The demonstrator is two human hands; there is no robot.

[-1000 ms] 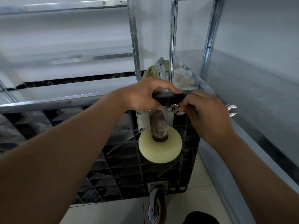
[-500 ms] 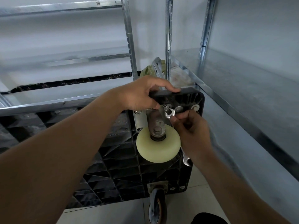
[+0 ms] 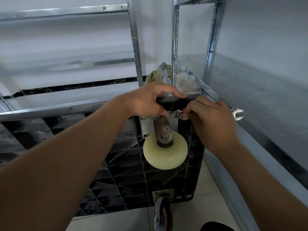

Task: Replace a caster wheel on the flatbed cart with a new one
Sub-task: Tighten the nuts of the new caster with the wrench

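— Where's the cart?

— The black flatbed cart (image 3: 126, 184) stands tipped on its edge in front of me, ribbed underside facing me, between the metal shelving on the left (image 3: 133, 47) and the shelf on my right (image 3: 260, 90).

— And the wheel?

— The cream caster wheel (image 3: 165, 154) sits at the cart's upper right corner, its metal bracket (image 3: 161, 127) against the underside. A darker, worn caster (image 3: 162, 214) is at the near corner, down by the tiled floor.

— What are your hands doing?

— My left hand (image 3: 146, 100) grasps the cart's top edge, fingers curled over it, thumb down by the bracket. My right hand (image 3: 211, 120) is clenched around a wrench (image 3: 236, 114); one end sits on a bolt (image 3: 174, 114) at the top of the bracket, and the open jaw sticks out on the far right of my fist.
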